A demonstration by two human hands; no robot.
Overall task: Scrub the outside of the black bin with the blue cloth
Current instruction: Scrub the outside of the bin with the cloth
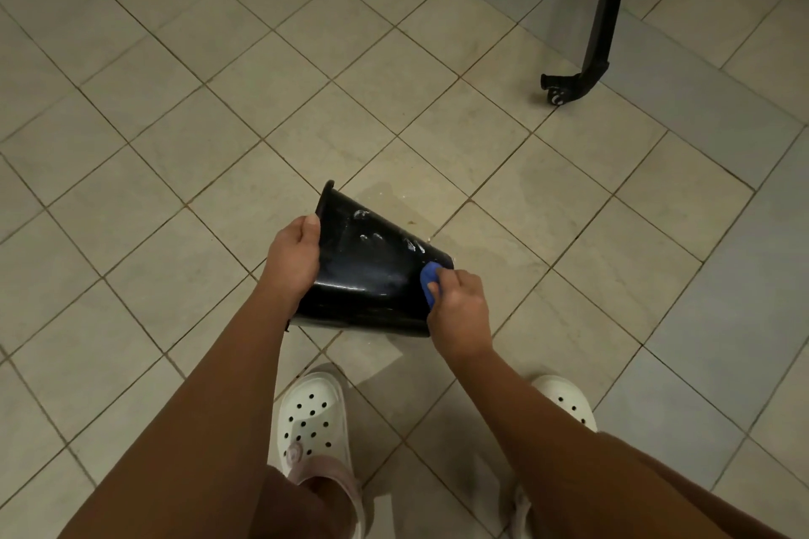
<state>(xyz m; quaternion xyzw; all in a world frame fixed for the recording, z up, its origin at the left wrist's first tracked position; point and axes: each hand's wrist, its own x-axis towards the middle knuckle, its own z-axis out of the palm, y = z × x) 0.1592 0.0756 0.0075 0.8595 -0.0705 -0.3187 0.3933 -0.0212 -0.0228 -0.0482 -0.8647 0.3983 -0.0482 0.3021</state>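
The black bin [372, 276] hangs tipped sideways over the tiled floor [175, 123]; the left hand [293, 258] grips its rim; the right hand [455, 306] pinches the blue cloth [431, 282] against the base end; brace firmly, then scrub left across the white smears [372, 232].

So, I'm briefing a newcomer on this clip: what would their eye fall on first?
The black bin, tipped on its side low in the middle, its glossy wall marked with white streaks. The left grip holds its rim while the right grip presses the blue cloth against the wall near the base. White clogs stand on the tiled floor below.
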